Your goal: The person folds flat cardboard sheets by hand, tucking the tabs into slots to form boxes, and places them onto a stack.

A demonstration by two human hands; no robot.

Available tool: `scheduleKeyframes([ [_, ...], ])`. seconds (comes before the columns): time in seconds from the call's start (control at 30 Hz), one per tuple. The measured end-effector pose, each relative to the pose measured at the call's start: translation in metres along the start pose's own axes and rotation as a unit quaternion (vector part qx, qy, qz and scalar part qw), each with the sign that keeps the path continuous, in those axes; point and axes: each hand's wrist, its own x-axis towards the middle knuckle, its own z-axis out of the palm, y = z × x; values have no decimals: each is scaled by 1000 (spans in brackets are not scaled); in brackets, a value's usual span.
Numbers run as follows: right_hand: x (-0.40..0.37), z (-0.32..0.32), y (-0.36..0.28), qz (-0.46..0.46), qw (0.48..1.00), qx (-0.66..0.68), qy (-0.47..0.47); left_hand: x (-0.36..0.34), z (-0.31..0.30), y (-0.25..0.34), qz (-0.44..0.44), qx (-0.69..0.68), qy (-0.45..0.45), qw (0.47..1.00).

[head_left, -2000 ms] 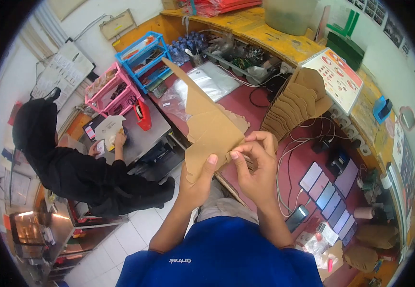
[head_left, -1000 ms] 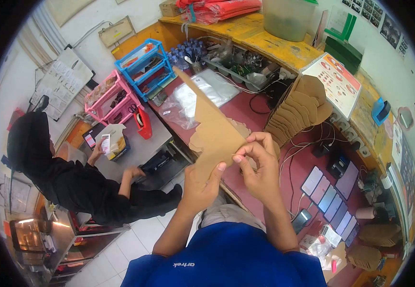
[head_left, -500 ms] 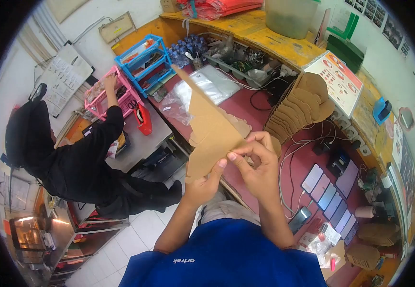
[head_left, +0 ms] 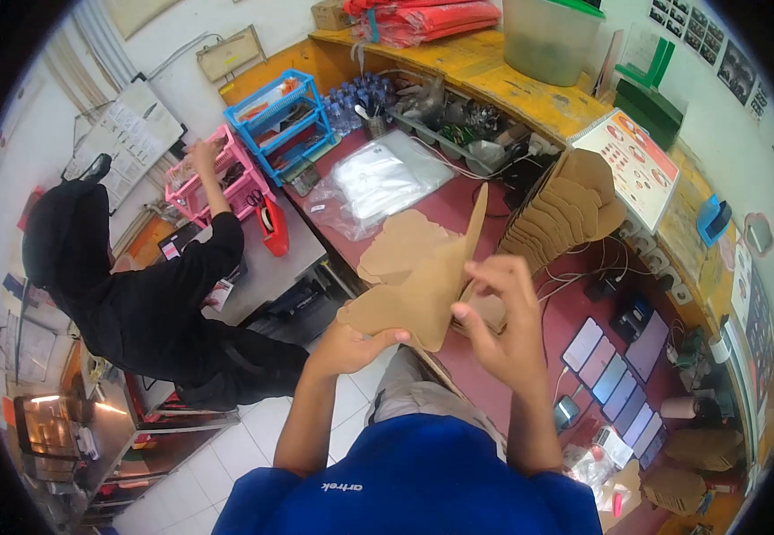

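A brown cardboard box blank (head_left: 414, 299) is held up in front of me, with one flap (head_left: 476, 223) standing up along its right side. My left hand (head_left: 351, 346) grips its lower left edge, thumb on top and the other fingers underneath. Beside the raised flap is my right hand (head_left: 505, 321), thumb and fingers apart, fingertips right at the flap's edge. More brown cardboard with a wavy outline (head_left: 398, 241) shows just behind the blank, partly hidden by it.
A fanned stack of cardboard blanks (head_left: 565, 209) stands at the right of the red tabletop (head_left: 445, 357). Clear plastic bags (head_left: 387, 174) lie farther back. Several phones (head_left: 619, 383) sit at right. On the left, a person in black (head_left: 155, 294) reaches into a pink basket (head_left: 218, 178).
The raised flap has swung from the left over to the right. My right hand has come off its pinch and spread its fingers. My left hand has shifted slightly left.
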Motion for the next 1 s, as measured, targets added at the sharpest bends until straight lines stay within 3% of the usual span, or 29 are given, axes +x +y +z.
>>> scheduleKeyframes([
  [0.07,12,-10,2,-23,998,-54,-1,-4,-4,-1,-25,-2,-36,999],
  [0.13,22,-17,6,-21,987,-143,-74,-8,-6,-3,-47,-3,-76,996],
  [0.2,21,-21,11,-16,984,-138,-108,-6,-10,-5,-130,35,-140,981],
  [0.27,15,-19,21,-5,989,-48,-143,-7,-13,-4,-90,8,-98,991],
  [0.33,10,-19,23,-1,990,-50,-132,-8,-20,-2,-54,-20,-55,997],
  [0.4,6,-23,20,32,988,-85,-127,-3,-34,9,67,47,56,995],
  [0.43,6,-22,17,38,988,-83,-127,2,-35,23,80,164,28,983],
  [0.47,8,-21,14,35,985,-93,-143,7,-27,36,74,162,26,984],
  [0.53,9,-17,11,32,981,-101,-163,18,-5,51,56,272,-71,958],
  [0.6,11,-14,9,-14,974,-129,-184,23,11,46,79,250,-57,963],
  [0.67,13,-15,9,-9,973,-126,-193,22,19,45,-81,159,-63,982],
  [0.73,13,-16,13,-3,971,-124,-203,22,27,39,-62,130,-46,988],
  [0.8,13,-14,27,34,968,-38,-246,22,32,36,-46,99,-25,994],
  [0.9,3,-2,29,75,976,48,-196,22,33,33,-38,119,1,992],
  [1.0,-12,8,23,26,987,-49,-149,23,34,31,-31,134,40,990],
])
